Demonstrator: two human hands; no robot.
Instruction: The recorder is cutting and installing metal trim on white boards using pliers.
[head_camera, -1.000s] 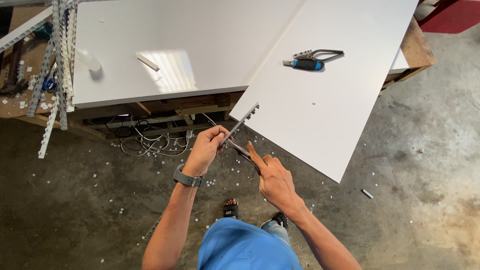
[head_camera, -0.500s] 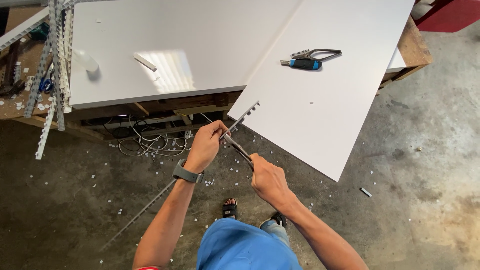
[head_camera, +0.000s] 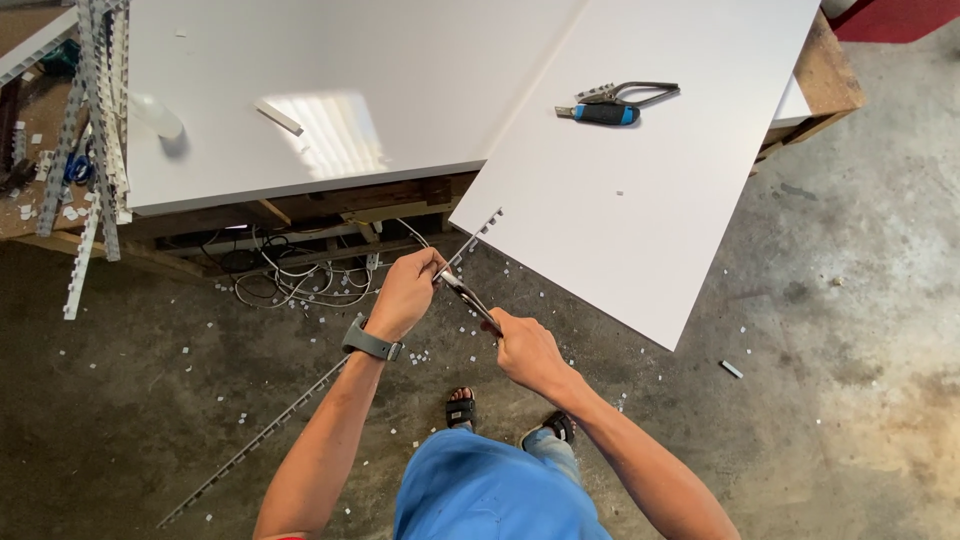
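Observation:
My left hand (head_camera: 405, 293) grips a long thin notched metal strip (head_camera: 262, 438) that runs from the lower left floor area up to the corner of a white panel (head_camera: 640, 190). A grey watch sits on that wrist. My right hand (head_camera: 525, 350) is closed on the handles of metal pliers or snips (head_camera: 468, 296), whose jaws meet the strip right beside my left fingers. The strip's toothed upper end (head_camera: 478, 234) shows just past my left hand.
A blue-handled cutting tool (head_camera: 610, 104) lies on the tilted white panel. A second white board (head_camera: 330, 90) rests on a wooden pallet with cables (head_camera: 300, 280) under it. Notched white strips (head_camera: 90, 120) lean at the left. Small offcuts litter the concrete floor (head_camera: 840, 350).
My right hand went from pointing a finger to closing on the snips at the strip. The strip's lower part came into view as the view shifted slightly.

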